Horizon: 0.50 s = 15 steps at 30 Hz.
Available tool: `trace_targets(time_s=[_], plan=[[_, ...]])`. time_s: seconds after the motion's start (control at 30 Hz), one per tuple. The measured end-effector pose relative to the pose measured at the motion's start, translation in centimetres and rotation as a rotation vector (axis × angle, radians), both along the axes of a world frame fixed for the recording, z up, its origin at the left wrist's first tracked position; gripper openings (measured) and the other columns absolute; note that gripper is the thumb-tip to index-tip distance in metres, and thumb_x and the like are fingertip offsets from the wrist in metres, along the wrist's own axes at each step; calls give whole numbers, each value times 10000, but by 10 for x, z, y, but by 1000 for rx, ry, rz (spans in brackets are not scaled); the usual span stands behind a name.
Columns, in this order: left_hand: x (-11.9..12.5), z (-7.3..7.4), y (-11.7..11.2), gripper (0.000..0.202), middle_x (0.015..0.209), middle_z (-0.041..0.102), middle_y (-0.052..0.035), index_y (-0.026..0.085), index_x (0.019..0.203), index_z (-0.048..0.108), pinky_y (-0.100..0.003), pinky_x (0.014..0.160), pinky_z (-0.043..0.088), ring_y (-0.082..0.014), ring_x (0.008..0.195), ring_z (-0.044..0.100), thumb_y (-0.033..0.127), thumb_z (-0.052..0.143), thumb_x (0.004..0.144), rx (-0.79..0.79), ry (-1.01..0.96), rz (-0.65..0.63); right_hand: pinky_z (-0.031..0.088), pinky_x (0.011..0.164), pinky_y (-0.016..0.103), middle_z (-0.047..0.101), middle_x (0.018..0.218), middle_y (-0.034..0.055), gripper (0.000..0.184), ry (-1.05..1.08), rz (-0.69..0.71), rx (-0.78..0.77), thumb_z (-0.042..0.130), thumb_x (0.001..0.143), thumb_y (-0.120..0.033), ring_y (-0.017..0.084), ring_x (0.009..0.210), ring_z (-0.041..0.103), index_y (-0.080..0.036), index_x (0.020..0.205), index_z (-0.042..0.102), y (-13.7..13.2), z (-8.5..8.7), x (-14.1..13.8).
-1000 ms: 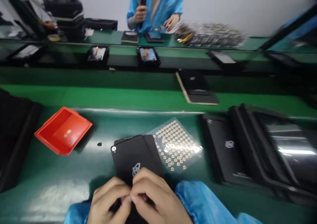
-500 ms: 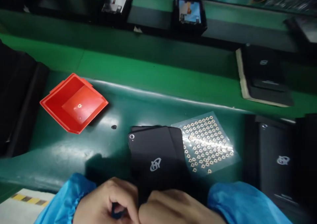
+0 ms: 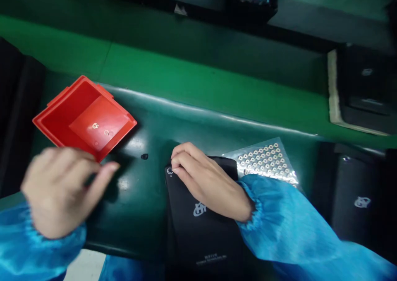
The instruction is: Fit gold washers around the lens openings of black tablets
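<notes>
A black back cover [image 3: 198, 231] with a white logo lies on the dark green mat in front of me. My right hand [image 3: 207, 181] rests on its upper part, fingertips pressed together at the small camera hole in the cover's top left corner; what they hold is too small to see. My left hand [image 3: 62, 190] hovers to the left, just below a red plastic tray [image 3: 83, 119], blurred by motion with fingers loosely curled. A clear sheet of several small rings [image 3: 266, 161] lies right of the cover, partly under my right sleeve.
A small black dot [image 3: 144, 156] lies on the mat between tray and cover. More black covers [image 3: 356, 198] are stacked at the right, another on a pale pad [image 3: 362, 90] farther back. A green belt [image 3: 186, 78] runs behind. Dark trays [image 3: 12, 107] stand at the left.
Both hands were together at the cover's near end. Now my left hand has swung out left toward the red tray, and my right hand has moved up to the cover's camera hole. The view tilted down.
</notes>
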<state>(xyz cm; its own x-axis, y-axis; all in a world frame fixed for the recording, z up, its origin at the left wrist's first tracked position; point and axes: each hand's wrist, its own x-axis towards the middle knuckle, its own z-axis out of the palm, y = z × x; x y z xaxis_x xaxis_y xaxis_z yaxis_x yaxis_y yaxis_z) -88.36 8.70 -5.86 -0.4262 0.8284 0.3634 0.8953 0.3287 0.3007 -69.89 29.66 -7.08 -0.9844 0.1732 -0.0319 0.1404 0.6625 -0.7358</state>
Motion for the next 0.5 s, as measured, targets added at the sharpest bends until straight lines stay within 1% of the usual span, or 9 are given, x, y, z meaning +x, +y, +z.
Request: trace_targets(time_s=[0.03,0.07,0.1,0.13,0.17,0.23,0.37,0.43,0.5], plan=[[16,-3,6,145,822,626,-39,168,787,628,-338,788,442,-202,830,571,197,764,744,-13,54,-126,515,789,349,536,1004,63,165,-7,17,39,387,964,-107,186,876,562,-215,871,471,-2,0,0],[31,-7,11,117,898,660,-61,153,867,647,-338,794,473,-217,894,601,182,723,784,-29,53,-242,517,789,349,539,1006,65,163,-11,31,78,392,962,-102,187,885,560,-202,875,487,-3,0,-1],[45,-11,16,131,990,679,-85,135,945,654,-345,825,498,-235,984,615,161,679,819,-43,25,-331,518,789,349,541,1006,68,163,-14,40,113,396,959,-96,189,894,557,-188,879,503,-5,1,-1],[56,-15,20,169,1084,679,-103,123,1009,653,-355,879,509,-251,1083,604,134,640,841,-52,-28,-376,520,787,349,544,1004,73,163,-15,47,143,399,959,-93,190,898,554,-176,880,516,-6,2,-1],[64,-20,23,210,1171,665,-111,119,1062,649,-366,926,510,-261,1161,579,113,609,856,-62,-62,-395,522,779,349,547,998,78,167,-16,51,170,398,961,-96,193,897,551,-167,879,525,-7,2,-1],[72,-27,25,285,1288,615,-119,116,1147,628,-383,971,507,-273,1249,530,82,558,872,-83,-73,-406,526,751,347,551,989,87,188,-25,58,214,384,967,-99,197,883,543,-158,868,533,-8,3,-3],[69,-36,25,344,1364,559,-118,118,1219,586,-406,995,503,-280,1309,479,56,492,894,-130,-84,-423,526,712,353,561,943,91,222,-33,62,256,370,970,-90,209,843,536,-150,842,542,-12,0,-6],[68,-38,25,351,1370,553,-122,116,1227,575,-407,989,505,-278,1309,479,51,487,894,-134,-102,-433,530,719,368,576,931,96,201,17,28,246,369,972,-85,221,850,550,-129,953,564,-13,-3,-5],[67,-40,25,373,1388,535,-129,108,1242,558,-402,989,502,-271,1314,474,36,473,887,-133,-116,-438,540,763,368,593,960,96,262,86,-37,176,371,977,-82,220,890,573,-114,1196,512,-13,-6,3]])
